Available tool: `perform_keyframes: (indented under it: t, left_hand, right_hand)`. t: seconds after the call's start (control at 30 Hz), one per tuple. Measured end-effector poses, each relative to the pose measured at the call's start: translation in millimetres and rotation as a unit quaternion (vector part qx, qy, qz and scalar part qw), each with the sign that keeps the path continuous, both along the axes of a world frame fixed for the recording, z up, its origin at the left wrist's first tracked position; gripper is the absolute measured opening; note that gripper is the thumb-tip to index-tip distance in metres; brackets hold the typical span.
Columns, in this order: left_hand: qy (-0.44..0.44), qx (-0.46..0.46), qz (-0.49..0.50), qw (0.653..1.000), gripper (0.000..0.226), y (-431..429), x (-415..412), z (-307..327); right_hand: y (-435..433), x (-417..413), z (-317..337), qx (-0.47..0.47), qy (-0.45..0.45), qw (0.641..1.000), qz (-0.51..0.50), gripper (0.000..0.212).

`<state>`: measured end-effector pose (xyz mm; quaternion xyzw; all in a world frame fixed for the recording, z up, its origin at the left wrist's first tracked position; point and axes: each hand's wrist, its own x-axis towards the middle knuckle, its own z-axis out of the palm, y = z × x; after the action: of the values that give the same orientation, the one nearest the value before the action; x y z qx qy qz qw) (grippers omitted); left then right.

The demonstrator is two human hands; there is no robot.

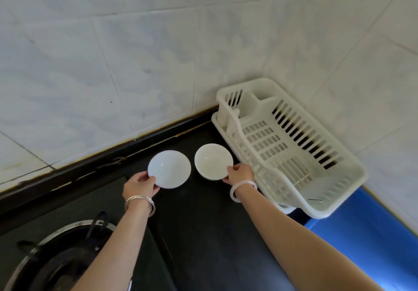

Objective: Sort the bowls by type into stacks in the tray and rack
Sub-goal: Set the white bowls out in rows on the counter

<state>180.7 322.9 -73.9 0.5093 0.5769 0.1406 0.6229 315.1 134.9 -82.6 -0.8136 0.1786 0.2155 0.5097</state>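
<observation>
Each hand pinches a bowl's near rim on the black counter [203, 234]: left hand [139, 185] on the left bowl [169, 169], right hand [240, 174] on the right bowl [213, 161]. They look like glazed ceramic, likely stiff, slippery and breakable. The empty rack [291, 146] sits at three o'clock, against the tiled corner.

Pale marbled wall tiles [140, 48] meeting in a corner; black surface [203, 234] below, gas burner [61, 256] at near left, blue patch [362, 234] at right.
</observation>
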Motion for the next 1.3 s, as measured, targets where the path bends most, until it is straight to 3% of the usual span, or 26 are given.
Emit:
perform_keyframes:
  t: [0.13,0.3,0.43,0.57,0.67,1.3]
  left_hand:
    - [-0.015,-0.015,0.015,1.000,0.030,2.2,5.1,-3.5]
    - [-0.037,-0.018,0.019,0.999,0.028,2.3,5.6,-9.2]
    - [-0.075,-0.058,0.026,0.995,0.029,-0.6,0.5,-14.4]
    - [-0.112,-0.143,0.047,0.982,0.035,-11.0,-5.2,-16.2]
    - [-0.153,-0.190,0.091,0.965,0.037,-21.0,-4.6,-15.0]
    - [-0.180,-0.187,0.132,0.957,0.031,1.6,35.3,-17.1]
  right_hand:
    - [11.4,5.5,-7.8,0.009,-0.001,1.000,-0.005,0.000]
    - [18.4,9.4,-10.0,0.046,0.011,0.999,-0.020,0.016]
    - [16.5,5.7,-11.6,0.098,0.041,0.993,-0.043,0.008]
    - [15.5,-3.0,-13.8,0.183,0.053,0.979,-0.068,0.036]
    - [16.4,-8.2,-15.1,0.226,0.050,0.967,-0.104,0.042]
    - [72.2,36.2,-9.1,0.259,0.021,0.960,-0.105,0.039]
